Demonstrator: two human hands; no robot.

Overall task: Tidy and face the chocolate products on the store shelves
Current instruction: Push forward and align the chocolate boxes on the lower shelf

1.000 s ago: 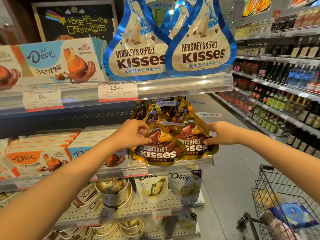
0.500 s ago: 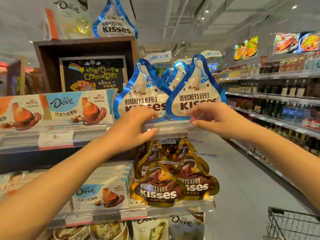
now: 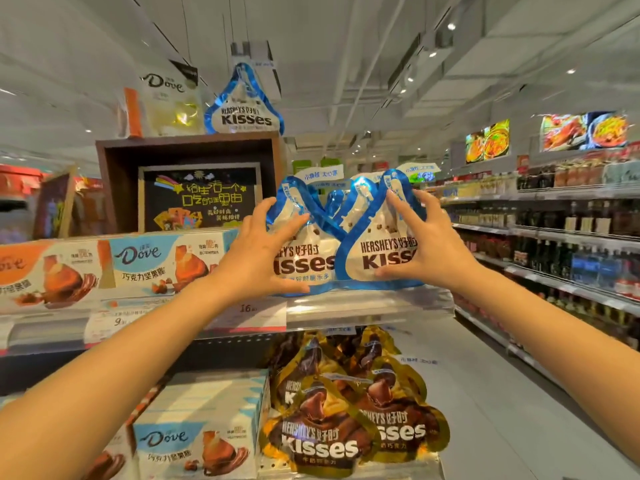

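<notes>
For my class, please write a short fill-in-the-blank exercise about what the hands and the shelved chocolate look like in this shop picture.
1. Both hands touch Kisses bags trimmed in ____.
2. The left hand and right hand each touch ____ bag.
3. The gold Kisses bags sit one shelf ____ the hands.
4. The boxes left of the held bags read ____.

Missing words: blue; one; below; Dove

Both hands [image 3: 258,251] up from shelf lip onto blue Kisses bags [image 3: 377,244].

The upper shelf [image 3: 363,306] carried Dove boxes [image 3: 138,265] beside blue Hershey's Kisses bags [image 3: 377,258]; the lower shelf [image 3: 346,474] held Dove boxes [image 3: 194,441] beside gold Kisses bags [image 3: 322,434].
</notes>
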